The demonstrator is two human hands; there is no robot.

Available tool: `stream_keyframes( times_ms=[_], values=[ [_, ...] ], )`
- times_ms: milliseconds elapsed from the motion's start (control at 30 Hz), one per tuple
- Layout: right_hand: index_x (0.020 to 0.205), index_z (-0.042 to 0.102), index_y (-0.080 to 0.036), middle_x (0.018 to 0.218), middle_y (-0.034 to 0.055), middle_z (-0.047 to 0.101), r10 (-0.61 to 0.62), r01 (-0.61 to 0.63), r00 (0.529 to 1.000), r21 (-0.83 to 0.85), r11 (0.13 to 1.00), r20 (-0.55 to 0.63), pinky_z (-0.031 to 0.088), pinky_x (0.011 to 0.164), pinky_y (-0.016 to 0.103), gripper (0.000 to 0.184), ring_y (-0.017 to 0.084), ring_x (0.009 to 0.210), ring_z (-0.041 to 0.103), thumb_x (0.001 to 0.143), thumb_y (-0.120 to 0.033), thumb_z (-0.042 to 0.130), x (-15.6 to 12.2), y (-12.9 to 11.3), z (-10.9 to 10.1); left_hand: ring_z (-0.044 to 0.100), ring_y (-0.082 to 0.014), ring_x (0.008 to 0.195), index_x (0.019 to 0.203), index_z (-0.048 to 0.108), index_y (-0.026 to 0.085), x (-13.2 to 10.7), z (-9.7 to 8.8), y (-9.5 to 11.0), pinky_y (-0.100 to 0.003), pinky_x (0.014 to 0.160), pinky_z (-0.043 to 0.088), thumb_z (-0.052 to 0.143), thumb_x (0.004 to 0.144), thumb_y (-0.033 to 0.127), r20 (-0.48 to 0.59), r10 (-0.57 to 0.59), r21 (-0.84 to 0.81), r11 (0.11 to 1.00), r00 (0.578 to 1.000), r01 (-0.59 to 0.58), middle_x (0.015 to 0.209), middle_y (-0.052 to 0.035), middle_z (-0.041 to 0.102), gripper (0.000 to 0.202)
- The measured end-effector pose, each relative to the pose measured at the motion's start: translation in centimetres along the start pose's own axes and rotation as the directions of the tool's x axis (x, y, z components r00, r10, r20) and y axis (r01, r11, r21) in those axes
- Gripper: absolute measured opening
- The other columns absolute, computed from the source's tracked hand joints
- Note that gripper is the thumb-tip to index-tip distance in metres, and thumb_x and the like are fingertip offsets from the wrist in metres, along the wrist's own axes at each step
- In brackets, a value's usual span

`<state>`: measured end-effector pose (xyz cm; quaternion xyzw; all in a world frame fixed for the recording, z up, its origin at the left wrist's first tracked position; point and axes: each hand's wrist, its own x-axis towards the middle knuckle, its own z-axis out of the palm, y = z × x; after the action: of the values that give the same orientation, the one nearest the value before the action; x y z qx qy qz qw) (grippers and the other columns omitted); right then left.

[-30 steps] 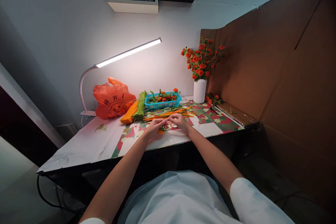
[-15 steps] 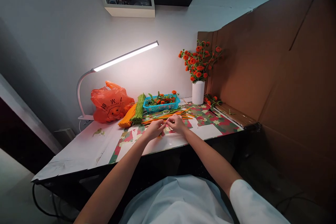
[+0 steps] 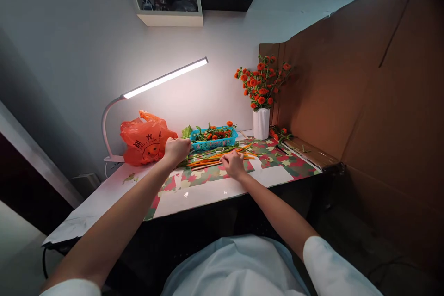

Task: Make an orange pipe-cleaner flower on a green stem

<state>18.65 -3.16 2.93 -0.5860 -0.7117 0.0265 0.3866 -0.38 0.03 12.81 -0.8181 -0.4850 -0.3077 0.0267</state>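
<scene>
My left hand [image 3: 177, 151] is closed in front of the bundle of green fuzzy stems [image 3: 187, 131], covering most of it and the orange bundle seen there earlier. Whatever its fingers hold is hidden. My right hand [image 3: 233, 164] has its fingers curled together just above the table, by the near side of the loose orange fuzzy stems [image 3: 204, 163]. Anything in that pinch is too small to make out. A turquoise basket [image 3: 211, 144] behind both hands holds orange flowers on green stems [image 3: 219, 134].
An orange plastic bag [image 3: 145, 138] sits at the left beside a lit desk lamp [image 3: 166, 77]. Orange flowers [image 3: 261, 82] stand in a white ribbed vase [image 3: 261, 124] at the back. Cardboard [image 3: 322, 83] walls the right side; a shelf [image 3: 169, 19] hangs above.
My left hand has left my right hand and moved left and away from me to the stem bundles. My right hand has stayed nearly in place, fingers still curled.
</scene>
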Motion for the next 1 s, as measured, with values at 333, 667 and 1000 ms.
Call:
stream_keyframes(
  times_ms=[333,667,1000],
  values=[
    [0.130,0.056,-0.024,0.113,0.0123,0.064,-0.232,0.265,0.961,-0.256,0.930,0.153,0.013,0.107,0.058,0.044,0.029,0.115,0.046,0.087,-0.021,0.057,-0.4,2.4,-0.6,0.046,-0.0093,0.050,0.078,0.071,0.014,-1.5,4.1,1.4,-0.023,0.049,0.036,0.067,0.065,0.064,0.025,-0.128,-0.836,0.540,0.991,0.091,0.060,-0.0017,0.061,0.052],
    [0.110,0.066,-0.018,0.092,0.0066,0.070,-0.029,-0.064,0.994,0.771,0.633,0.106,0.051,0.080,0.034,0.036,0.020,0.085,0.065,0.086,-0.041,0.055,-1.2,0.8,3.3,0.056,-0.0119,0.060,0.081,0.073,0.014,-3.3,9.3,0.3,-0.025,0.059,0.047,0.076,0.059,0.055,0.050,-0.283,-0.949,0.285,0.958,0.134,0.068,-0.0022,0.066,0.047],
    [0.102,0.062,-0.019,0.104,0.0077,0.069,0.001,0.004,1.000,0.781,0.625,-0.006,0.055,0.082,0.034,0.031,0.018,0.089,0.068,0.071,-0.020,0.064,-1.8,1.0,3.7,0.063,-0.0233,0.096,0.101,0.072,0.018,-4.4,11.0,-0.1,-0.033,0.081,0.049,0.066,0.070,0.056,0.088,-0.174,-0.972,0.200,0.981,0.123,0.110,-0.0112,0.069,0.049]
  ],
)
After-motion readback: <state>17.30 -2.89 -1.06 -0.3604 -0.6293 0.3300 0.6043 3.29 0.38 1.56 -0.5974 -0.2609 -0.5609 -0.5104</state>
